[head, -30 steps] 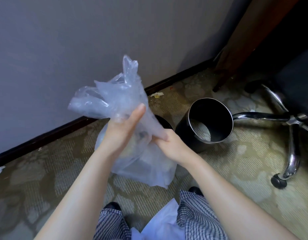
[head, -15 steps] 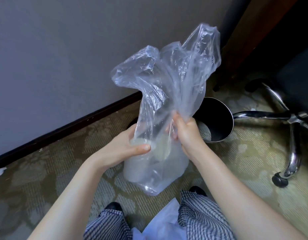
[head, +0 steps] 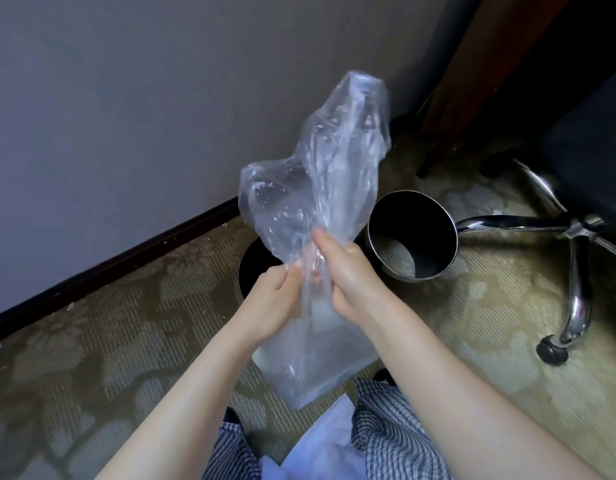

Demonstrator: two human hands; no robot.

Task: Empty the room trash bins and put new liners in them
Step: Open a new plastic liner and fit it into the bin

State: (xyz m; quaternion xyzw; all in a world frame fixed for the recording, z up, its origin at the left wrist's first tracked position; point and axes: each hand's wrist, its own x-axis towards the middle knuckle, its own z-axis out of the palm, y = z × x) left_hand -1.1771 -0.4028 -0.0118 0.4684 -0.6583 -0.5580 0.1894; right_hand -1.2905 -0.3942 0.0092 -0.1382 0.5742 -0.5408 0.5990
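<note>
Just left of the tipped black bin [head: 433, 220], both hands hold a clear plastic bag [head: 320, 181] at its gathered neck. The left hand [head: 270, 301] pinches the film with curled fingers, and the right hand [head: 351, 275] wraps round it. The bag's loose top stands above the grip and its bottom hangs below. A second dark bin [head: 253, 263] stands left of the tipped one, partly behind the bag. A chrome chair base [head: 576, 233] lies just right.
</note>
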